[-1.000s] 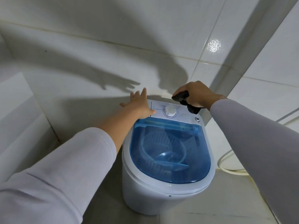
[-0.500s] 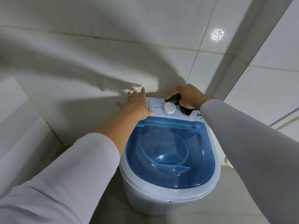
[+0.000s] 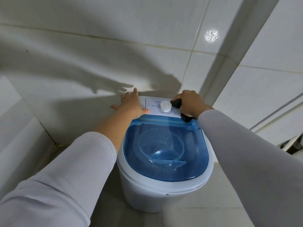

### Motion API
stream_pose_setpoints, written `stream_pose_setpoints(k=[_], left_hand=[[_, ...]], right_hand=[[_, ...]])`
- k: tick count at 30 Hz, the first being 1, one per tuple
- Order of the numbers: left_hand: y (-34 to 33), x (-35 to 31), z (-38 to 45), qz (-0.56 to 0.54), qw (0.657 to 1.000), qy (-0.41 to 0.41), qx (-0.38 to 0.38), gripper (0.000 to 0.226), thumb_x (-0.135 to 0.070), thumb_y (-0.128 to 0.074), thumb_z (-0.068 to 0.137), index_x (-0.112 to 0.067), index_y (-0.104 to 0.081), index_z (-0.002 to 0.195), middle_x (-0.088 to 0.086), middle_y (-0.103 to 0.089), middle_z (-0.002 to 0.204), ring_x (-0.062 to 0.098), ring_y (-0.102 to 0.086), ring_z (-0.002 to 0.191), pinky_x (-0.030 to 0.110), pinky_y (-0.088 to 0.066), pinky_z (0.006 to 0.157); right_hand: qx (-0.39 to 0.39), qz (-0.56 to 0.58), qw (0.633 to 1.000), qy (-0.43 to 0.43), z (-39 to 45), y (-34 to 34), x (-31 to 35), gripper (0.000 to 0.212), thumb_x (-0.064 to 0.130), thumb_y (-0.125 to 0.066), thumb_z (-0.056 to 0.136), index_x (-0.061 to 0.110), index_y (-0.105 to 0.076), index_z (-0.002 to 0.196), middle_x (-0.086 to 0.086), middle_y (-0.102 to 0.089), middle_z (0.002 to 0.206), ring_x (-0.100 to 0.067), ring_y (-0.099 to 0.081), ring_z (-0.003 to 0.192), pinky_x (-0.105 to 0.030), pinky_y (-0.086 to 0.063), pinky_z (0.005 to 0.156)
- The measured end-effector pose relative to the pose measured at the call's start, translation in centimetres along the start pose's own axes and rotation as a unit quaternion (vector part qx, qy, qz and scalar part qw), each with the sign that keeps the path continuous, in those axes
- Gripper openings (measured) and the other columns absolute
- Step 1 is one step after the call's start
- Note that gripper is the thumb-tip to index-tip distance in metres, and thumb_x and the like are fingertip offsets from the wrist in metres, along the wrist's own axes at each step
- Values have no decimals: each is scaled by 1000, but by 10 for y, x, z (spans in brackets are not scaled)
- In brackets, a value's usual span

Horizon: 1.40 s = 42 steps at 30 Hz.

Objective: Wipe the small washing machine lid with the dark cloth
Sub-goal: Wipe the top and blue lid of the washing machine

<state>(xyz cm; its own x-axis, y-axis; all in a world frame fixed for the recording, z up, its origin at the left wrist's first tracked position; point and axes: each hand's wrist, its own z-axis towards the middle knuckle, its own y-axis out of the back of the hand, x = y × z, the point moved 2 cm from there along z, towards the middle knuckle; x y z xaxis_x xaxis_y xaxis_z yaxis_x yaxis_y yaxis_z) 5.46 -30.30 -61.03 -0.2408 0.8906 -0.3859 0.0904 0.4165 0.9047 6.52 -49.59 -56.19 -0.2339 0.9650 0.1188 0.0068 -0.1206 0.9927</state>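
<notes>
A small white washing machine (image 3: pixel 157 200) stands on the floor against a tiled wall. Its see-through blue lid (image 3: pixel 165 149) is closed, speckled with dark bits, and shows a basket inside. Behind the lid is a white control panel with a round dial (image 3: pixel 166 106). My left hand (image 3: pixel 131 104) lies flat with fingers spread on the panel's back left corner. My right hand (image 3: pixel 190 104) presses a dark cloth (image 3: pixel 176 103) against the panel just right of the dial; a loose end of the cloth hangs under my wrist.
White tiled walls meet in a corner behind the machine, close to its back. A low white ledge (image 3: pixel 18 131) runs along the left. Pale floor tiles (image 3: pixel 205 215) surround the base. A dark gap with pipes (image 3: pixel 293 145) shows at the far right.
My right hand with the cloth has slid from the panel's back right corner down toward the dial. The left hand has stayed on the back left corner. The view has shifted slightly.
</notes>
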Motion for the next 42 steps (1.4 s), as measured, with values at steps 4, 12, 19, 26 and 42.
stream_pose_setpoints(k=[4,12,19,26,42], left_hand=[[0,1,-1,-12,1000,-1,0,107,-53,-65,81,-26,10,153,5,-1,163,26,-2,150,71,-16,108],[-1,-1,-2,-16,1000,-10,-1,106,-53,-65,81,-26,9,153,6,0,163,28,-1,150,73,-13,107],[-3,-1,-2,-20,1000,-11,-6,105,-53,-64,82,-25,8,153,6,-3,163,29,-3,150,73,-14,107],[-4,-1,-4,-15,1000,-11,-9,102,-52,-62,84,-24,7,153,6,-1,163,28,-2,150,73,-14,107],[-4,3,0,-60,998,-9,1,104,-52,-65,82,-27,7,153,5,1,163,28,-1,150,73,-15,107]], right_hand=[[6,0,1000,-21,-12,-1,3,46,-2,-48,84,18,-67,120,-11,-60,120,-29,-56,110,-27,-40,80],[23,22,999,-39,-30,-6,13,40,1,-49,85,18,-70,113,-9,-64,118,-29,-60,106,-32,-49,85],[58,22,998,-10,-37,-2,13,48,-3,-44,86,25,-70,114,-1,-61,120,-22,-55,106,-23,-38,78],[83,86,992,-44,-28,17,1,54,-8,-39,80,25,-74,103,-3,-66,102,-17,-55,87,-23,-44,76],[-3,120,989,-88,6,4,41,37,2,-47,83,12,-72,108,-12,-69,112,-29,-63,103,-35,-53,88]])
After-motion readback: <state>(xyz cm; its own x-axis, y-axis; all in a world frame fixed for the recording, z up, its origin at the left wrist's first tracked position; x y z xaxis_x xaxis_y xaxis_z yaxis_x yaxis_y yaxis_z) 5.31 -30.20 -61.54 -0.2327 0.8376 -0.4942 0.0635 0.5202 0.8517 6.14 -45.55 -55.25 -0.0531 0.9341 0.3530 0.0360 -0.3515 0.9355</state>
